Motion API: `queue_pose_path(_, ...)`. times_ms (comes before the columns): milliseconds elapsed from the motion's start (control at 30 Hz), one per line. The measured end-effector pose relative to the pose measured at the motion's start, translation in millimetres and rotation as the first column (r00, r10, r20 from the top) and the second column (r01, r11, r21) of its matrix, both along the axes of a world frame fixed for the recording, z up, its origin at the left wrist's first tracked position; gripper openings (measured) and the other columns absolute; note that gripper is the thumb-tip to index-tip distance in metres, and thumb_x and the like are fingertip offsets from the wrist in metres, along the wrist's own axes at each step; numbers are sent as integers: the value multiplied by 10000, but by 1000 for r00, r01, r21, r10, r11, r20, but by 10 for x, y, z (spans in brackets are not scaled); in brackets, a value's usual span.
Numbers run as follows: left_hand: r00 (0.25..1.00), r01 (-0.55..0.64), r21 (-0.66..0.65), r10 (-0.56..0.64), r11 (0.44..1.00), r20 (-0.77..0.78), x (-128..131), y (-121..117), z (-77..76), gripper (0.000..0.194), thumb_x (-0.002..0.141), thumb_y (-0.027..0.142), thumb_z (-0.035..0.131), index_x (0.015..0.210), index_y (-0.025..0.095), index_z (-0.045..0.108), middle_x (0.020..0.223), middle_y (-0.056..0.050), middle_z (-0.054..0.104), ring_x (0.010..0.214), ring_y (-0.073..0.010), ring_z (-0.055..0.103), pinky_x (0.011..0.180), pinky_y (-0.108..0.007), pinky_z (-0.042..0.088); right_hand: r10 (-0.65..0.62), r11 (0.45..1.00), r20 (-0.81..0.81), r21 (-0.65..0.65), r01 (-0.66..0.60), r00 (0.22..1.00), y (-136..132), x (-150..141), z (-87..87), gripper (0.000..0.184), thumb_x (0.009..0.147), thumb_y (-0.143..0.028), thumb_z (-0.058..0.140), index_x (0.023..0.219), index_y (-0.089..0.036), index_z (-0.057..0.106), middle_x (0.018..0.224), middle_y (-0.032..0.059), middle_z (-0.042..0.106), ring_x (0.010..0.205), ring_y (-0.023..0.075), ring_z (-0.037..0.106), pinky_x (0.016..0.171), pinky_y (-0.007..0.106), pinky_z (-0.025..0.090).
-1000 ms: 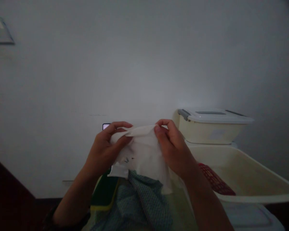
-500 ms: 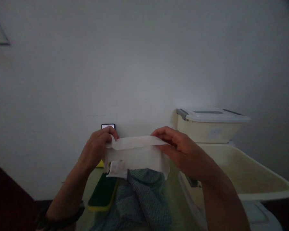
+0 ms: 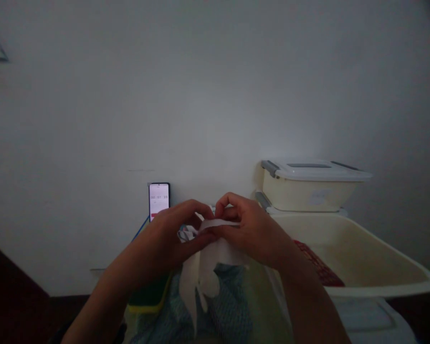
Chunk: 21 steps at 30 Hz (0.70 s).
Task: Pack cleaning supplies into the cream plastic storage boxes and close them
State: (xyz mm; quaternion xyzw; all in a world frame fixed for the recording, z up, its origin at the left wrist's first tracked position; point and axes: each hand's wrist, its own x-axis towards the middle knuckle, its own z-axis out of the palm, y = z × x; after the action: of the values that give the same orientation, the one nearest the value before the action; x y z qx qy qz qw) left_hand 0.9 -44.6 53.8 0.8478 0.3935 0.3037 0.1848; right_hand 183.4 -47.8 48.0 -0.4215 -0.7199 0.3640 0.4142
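Note:
Between my hands, a thin white sheet [image 3: 227, 251] is gathered at its top edge, its lower part hanging in loose folds; whether it is cloth or paper I cannot tell. My left hand [image 3: 181, 234] pinches it from the left, thumb underneath, beside a crumpled bit with dark lines. My right hand [image 3: 245, 227] grips the same edge from the right, and the fingertips of both hands nearly meet. Below lies a rumpled blue-green textured cloth [image 3: 232, 296], partly covered by the sheet. A green and yellow sponge-like pad [image 3: 146, 298] shows under my left forearm.
A phone [image 3: 159, 198] with a lit timer screen stands against the wall behind my left hand. To the right sits a cream tub [image 3: 380, 248] with a red patterned item [image 3: 318, 265] inside. Behind it is a lidded storage box [image 3: 311, 191] with grey clips.
The sheet was stretched wide between my hands half a second ago. Now my hands have come together, bunching its top edge, and its lower part dangles in folds. More of the phone shows.

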Motion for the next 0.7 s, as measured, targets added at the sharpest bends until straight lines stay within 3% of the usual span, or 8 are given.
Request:
queue_pose_path(133, 996, -9, -1, 9, 1000, 90, -33, 53, 23, 149, 811, 319, 576, 856, 197, 649, 762, -4, 680, 680, -141, 614, 614, -220, 487, -12, 999, -20, 40, 12, 1000, 24, 122, 33, 217, 706, -326, 687, 830, -185, 576, 811, 19, 665, 735, 136, 621, 624, 244, 479)
queue_pose_path(267, 963, -18, -105, 46, 994, 267, -58, 86, -2, 169, 834, 331, 557, 825, 169, 603, 669, 10, 636, 561, -102, 561, 500, -181, 444, -42, 999, -76, 12, 43, 996, 22, 195, 59, 141, 753, -301, 635, 810, -182, 587, 703, -19, 616, 578, 95, 568, 511, 204, 438)
queue_pose_path(400, 972, 95, -148, -60, 984, 226, -25, 69, -26, 199, 836, 337, 564, 952, 175, 558, 779, -4, 643, 661, -114, 586, 562, -191, 466, -6, 1000, 6, 5, 6, 1000, 6, 105, 55, 151, 813, -315, 562, 809, -177, 622, 570, -51, 530, 462, 65, 489, 427, 181, 357)
queue_pose_path(467, 975, 94, -131, -65, 987, 214, -5, 59, -33, 235, 828, 333, 580, 1005, 183, 546, 787, -2, 643, 673, -117, 587, 566, -191, 466, 9, 1000, 52, 0, -9, 999, 6, 51, 43, 155, 816, -312, 554, 797, -178, 629, 523, -64, 481, 418, 55, 435, 396, 180, 312)
queue_pose_path(567, 954, 44, -162, 7, 986, 301, 5, 71, -41, 204, 828, 357, 571, 899, 166, 580, 658, 16, 612, 564, -102, 556, 477, -171, 432, -17, 1000, 30, -11, 17, 999, 17, 41, 38, 173, 787, -347, 600, 821, -177, 600, 572, -57, 516, 426, 56, 443, 405, 187, 330)
queue_pose_path(700, 870, -36, -183, 121, 983, 479, 13, 115, -39, 215, 805, 372, 587, 811, 157, 578, 620, 16, 629, 511, -97, 569, 433, -154, 439, -29, 999, -50, -22, 28, 998, 30, 109, 64, 224, 789, -389, 605, 772, -168, 569, 650, -28, 558, 535, 84, 533, 511, 210, 426)
